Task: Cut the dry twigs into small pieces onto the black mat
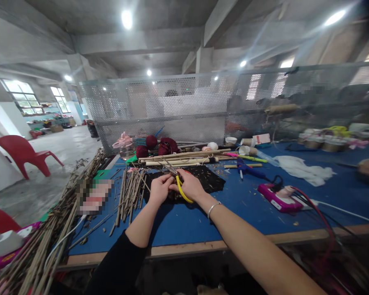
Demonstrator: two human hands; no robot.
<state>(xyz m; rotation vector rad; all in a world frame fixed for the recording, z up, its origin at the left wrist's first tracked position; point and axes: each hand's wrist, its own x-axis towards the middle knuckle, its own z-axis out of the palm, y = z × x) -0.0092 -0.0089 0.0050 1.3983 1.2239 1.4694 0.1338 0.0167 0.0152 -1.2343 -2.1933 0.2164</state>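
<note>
My right hand [191, 185] is wrapped around a pair of scissors [181, 188] with yellow handles. The metal blades point up and left, just beyond my fingers. Close beside it, my left hand [160, 189] is closed in a pinch; what it holds is too small and covered to make out. Both hands are above a black cloth [210, 180] strewn with small brown clippings. Left of the cloth lies a pile of cut thin sticks [130, 192].
Long dry stalks [53, 229] hang over the table's left edge. Behind my hands are peeled rods [184, 156] and dark red yarn balls [151, 142]. A blue glue gun [249, 170], a purple power strip [279, 200] and a white plastic bag [306, 169] lie to the right. A perforated metal screen [160, 102] stands behind.
</note>
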